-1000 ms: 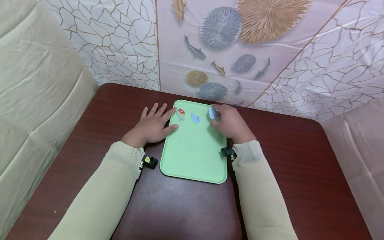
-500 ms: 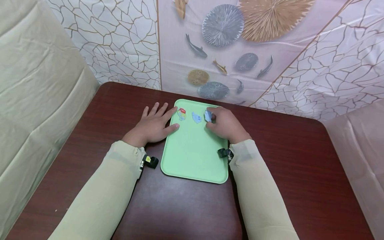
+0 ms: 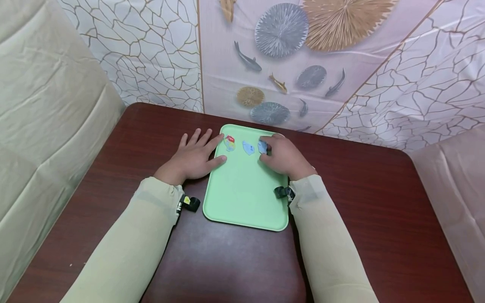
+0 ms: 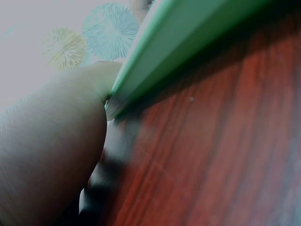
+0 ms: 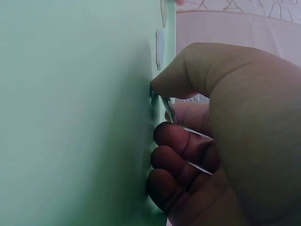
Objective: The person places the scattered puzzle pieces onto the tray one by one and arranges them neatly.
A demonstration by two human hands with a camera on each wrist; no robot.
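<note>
A light green tray (image 3: 246, 193) lies on the table. My left hand (image 3: 189, 160) rests at its left edge with fingers spread, the thumb and index finger over the rim. My right hand (image 3: 286, 155) is over the tray's upper right, pinching a flat light-blue cutout piece (image 3: 262, 146) low at the surface between thumb and index finger. Its thin edge (image 5: 169, 110) shows in the right wrist view, with thin pale edges (image 5: 199, 167) among the curled fingers. Two more flat pieces lie in a row to its left: a blue one (image 3: 248, 147) and a red, yellow and blue one (image 3: 229, 143).
The dark reddish-brown table (image 3: 360, 210) extends around the tray. A patterned cloth (image 3: 151, 54) with fish and round leaf prints hangs behind the table. Pale fabric (image 3: 45, 126) stands along the left side, and more on the right.
My right hand has moved left and slightly down with the blue cutout piece, bringing it beside the middle blue one. Over the last half second it barely moves. My left hand stays in place.
</note>
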